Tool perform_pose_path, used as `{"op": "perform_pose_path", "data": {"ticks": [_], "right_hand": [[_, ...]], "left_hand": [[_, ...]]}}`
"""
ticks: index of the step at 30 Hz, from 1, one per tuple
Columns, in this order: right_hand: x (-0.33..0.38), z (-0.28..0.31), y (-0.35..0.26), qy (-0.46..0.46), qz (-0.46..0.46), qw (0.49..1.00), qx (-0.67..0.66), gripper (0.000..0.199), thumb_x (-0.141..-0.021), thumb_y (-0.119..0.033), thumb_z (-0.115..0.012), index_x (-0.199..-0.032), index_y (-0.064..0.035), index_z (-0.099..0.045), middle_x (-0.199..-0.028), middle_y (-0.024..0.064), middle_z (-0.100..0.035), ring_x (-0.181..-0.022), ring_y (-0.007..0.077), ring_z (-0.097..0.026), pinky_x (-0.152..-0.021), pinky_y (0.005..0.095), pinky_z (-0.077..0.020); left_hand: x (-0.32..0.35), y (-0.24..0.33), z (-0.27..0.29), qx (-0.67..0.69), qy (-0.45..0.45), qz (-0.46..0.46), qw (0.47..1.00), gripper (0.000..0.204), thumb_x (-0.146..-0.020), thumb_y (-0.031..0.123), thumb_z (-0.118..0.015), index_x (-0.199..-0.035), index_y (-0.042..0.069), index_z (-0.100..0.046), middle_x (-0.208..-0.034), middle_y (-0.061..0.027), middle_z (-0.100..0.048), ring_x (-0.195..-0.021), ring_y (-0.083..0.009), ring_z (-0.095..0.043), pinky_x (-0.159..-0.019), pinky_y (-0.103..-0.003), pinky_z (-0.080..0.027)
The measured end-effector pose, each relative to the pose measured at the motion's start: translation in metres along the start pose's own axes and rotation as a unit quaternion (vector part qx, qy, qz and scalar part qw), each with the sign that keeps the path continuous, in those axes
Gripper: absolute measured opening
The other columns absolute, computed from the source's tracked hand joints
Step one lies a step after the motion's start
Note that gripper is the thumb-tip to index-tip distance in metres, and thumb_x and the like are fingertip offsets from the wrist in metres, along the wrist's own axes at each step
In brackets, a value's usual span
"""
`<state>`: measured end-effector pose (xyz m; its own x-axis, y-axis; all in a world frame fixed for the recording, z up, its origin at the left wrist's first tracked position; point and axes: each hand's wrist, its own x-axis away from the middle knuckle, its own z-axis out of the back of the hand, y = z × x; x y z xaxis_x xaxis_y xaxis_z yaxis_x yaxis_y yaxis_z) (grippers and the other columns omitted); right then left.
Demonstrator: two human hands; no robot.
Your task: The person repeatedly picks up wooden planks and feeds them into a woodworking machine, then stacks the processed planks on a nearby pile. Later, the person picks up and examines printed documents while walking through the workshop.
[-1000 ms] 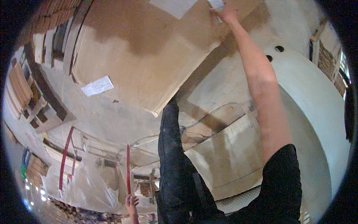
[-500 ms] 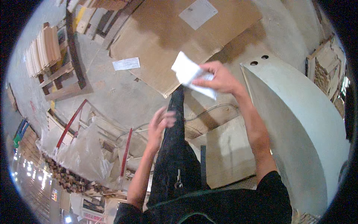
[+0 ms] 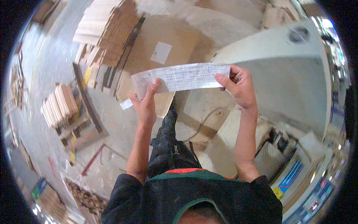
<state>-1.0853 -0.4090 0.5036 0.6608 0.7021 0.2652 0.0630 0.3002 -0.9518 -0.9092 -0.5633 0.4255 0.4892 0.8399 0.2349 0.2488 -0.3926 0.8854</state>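
A long white printed paper slip (image 3: 186, 78) is stretched out between my two hands in front of me. My left hand (image 3: 147, 100) pinches its left end, thumb on top. At the right end my right hand (image 3: 240, 86) grips it between thumb and fingers. Below and beyond the slip, a flat brown cardboard sheet (image 3: 179, 37) bears a white paper sheet (image 3: 161, 52). Partly hidden near my left wrist, a smaller white slip (image 3: 126, 104) lies by the cardboard's edge.
A big pale curved panel (image 3: 283, 74) stands at the right. To the left, wooden slats (image 3: 61, 104) sit on a pallet (image 3: 84, 128), with a taller stack of boards (image 3: 104, 28) beyond. A cable (image 3: 205, 119) curves over the floor near my legs.
My left hand has come up from beside my leg and taken the slip's left end. The slip, folded in my right hand before, is now spread open. The view has turned rightward.
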Motion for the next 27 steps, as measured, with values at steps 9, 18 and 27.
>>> {"op": "perform_pose_path", "data": {"ticks": [9, 18, 27], "right_hand": [[0.289, 0.018, -0.045, 0.379, 0.129, 0.916, -0.025, 0.018, -0.081, -0.016, -0.066, -0.086, 0.0016, -0.067, -0.069, 0.0025, -0.063, -0.053, 0.0052, -0.052, -0.046, 0.0203, -0.041], [0.588, -0.104, -0.052, 0.686, 0.082, 0.722, 0.017, 0.016, -0.083, -0.015, -0.064, -0.084, 0.0013, -0.065, -0.066, 0.0034, -0.062, -0.051, 0.0058, -0.052, -0.045, 0.0205, -0.041], [0.729, -0.257, -0.047, 0.872, 0.061, 0.483, 0.047, 0.011, -0.084, -0.009, -0.062, -0.086, 0.0019, -0.064, -0.067, 0.005, -0.063, -0.052, 0.007, -0.053, -0.043, 0.0211, -0.0403]], "left_hand": [[0.105, 0.055, -0.06, -0.035, -0.382, -0.024, 0.923, 0.013, -0.082, 0.012, -0.065, -0.084, -0.001, -0.067, -0.08, -0.0008, -0.063, -0.071, -0.0065, -0.053, -0.065, -0.022, -0.041], [0.338, 0.08, -0.093, 0.05, -0.689, 0.084, 0.718, 0.017, -0.084, 0.006, -0.059, -0.093, -0.007, -0.065, -0.092, -0.0112, -0.065, -0.083, -0.0139, -0.059, -0.078, -0.026, -0.045], [0.515, 0.078, -0.055, 0.069, -0.838, 0.244, 0.483, 0.012, -0.083, 0.006, -0.059, -0.085, -0.005, -0.063, -0.086, -0.0091, -0.064, -0.082, -0.0175, -0.06, -0.079, -0.029, -0.045]]}}
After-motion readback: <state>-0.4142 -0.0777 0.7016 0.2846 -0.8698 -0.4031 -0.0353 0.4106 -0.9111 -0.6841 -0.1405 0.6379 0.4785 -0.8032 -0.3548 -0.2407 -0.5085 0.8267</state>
